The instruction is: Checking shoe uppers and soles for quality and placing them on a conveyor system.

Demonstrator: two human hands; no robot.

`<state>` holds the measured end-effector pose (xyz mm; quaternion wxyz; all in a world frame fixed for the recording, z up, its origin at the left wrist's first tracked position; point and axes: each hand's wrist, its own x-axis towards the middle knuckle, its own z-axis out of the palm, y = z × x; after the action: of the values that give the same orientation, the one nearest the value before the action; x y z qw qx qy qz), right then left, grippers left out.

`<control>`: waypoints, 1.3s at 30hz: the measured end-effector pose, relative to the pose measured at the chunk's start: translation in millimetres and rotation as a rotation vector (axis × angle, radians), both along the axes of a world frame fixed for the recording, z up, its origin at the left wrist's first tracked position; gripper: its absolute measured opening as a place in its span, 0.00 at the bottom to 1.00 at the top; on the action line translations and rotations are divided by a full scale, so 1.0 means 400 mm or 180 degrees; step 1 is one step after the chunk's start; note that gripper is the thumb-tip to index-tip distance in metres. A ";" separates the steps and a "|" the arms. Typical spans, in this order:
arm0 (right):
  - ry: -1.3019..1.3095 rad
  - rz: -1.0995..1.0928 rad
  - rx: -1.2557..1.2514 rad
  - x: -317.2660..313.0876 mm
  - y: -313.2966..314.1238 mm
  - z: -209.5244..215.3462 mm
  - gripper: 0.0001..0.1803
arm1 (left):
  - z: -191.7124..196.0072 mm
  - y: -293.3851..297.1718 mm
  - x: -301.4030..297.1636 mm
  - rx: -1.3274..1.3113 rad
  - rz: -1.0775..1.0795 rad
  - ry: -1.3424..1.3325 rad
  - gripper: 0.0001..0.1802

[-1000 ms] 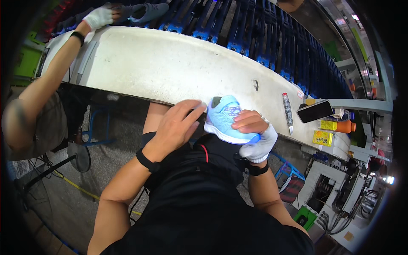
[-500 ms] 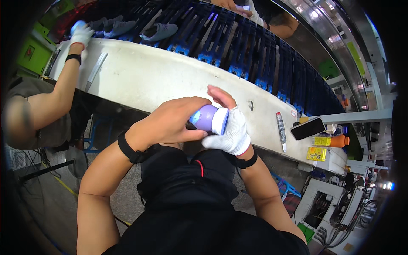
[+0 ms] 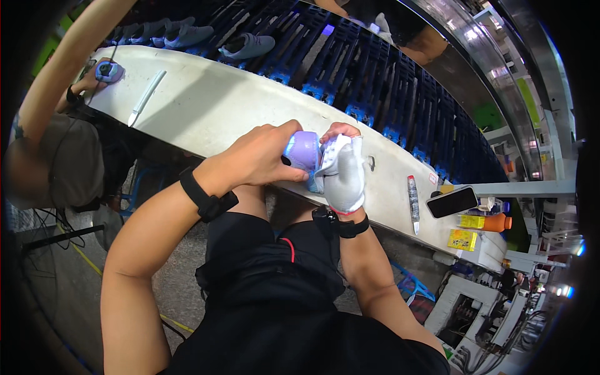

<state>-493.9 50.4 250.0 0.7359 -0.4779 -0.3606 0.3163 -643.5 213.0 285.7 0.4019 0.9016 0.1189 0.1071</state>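
My left hand (image 3: pixel 262 156) is bare and wraps around a small lilac and light blue shoe (image 3: pixel 304 152), held over the near edge of the white workbench (image 3: pixel 225 106). My right hand (image 3: pixel 342 174) wears a white glove and grips the same shoe from the right side. A black band sits on each of my wrists. Most of the shoe is hidden by my fingers.
A white tool (image 3: pixel 146 97) lies on the bench at left, near another person's arm (image 3: pixel 59 69) and a blue shoe (image 3: pixel 108 70). Right of my hands lie a tube (image 3: pixel 413 195) and a black phone (image 3: pixel 452 202). Dark blue conveyor racks (image 3: pixel 387 94) carry shoes (image 3: pixel 249 45) behind.
The shoe has turned in my hands, its lilac side now showing. My head view has shifted, and the neighbour's hand now rests by a blue shoe at far left.
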 end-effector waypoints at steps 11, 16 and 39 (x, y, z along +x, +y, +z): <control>0.0139 0.0076 -0.0030 0.049 -0.123 0.028 0.33 | 0.111 -0.129 0.102 0.1274 -0.0806 -0.0167 0.32; -0.0939 0.0153 -0.0902 0.045 -0.155 0.112 0.38 | 0.107 -0.150 0.104 0.1491 -0.0893 -0.0104 0.33; -0.3629 -0.0310 -0.0127 -0.024 -0.139 -0.054 0.32 | -0.103 -0.155 -0.236 -0.0953 0.1008 -0.0279 0.36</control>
<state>-503.5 -5.3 228.6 0.4296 -0.6028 -0.6721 -0.0190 -737.9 151.0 244.6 0.5142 0.7964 0.2560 0.1891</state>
